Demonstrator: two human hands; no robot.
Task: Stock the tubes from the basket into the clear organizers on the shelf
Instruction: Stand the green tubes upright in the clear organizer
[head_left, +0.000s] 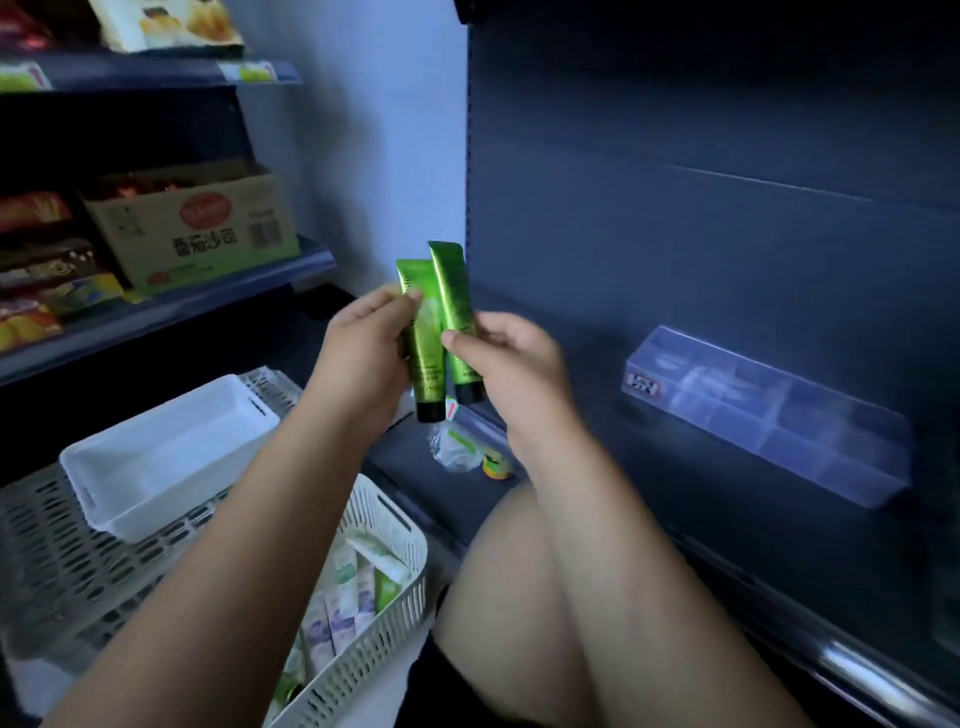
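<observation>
Two green tubes with black caps are held upright in front of me, caps down. My left hand (366, 345) grips the left green tube (423, 343). The right green tube (453, 306) is pinched by my right hand (511, 364). The two tubes touch side by side. Below my left arm stands a white slatted basket (384, 530) holding several more tubes, white, purple and green. A clear organizer (769, 410) with dividers sits on the dark shelf to the right, and I see nothing in its compartments.
An empty white bin (161, 452) rests on a grey perforated crate (57, 561) at the left. Snack packs and a cardboard box (192, 228) fill the left shelves. A crumpled wrapper and a small jar (496, 465) lie on the low shelf. My knee is below.
</observation>
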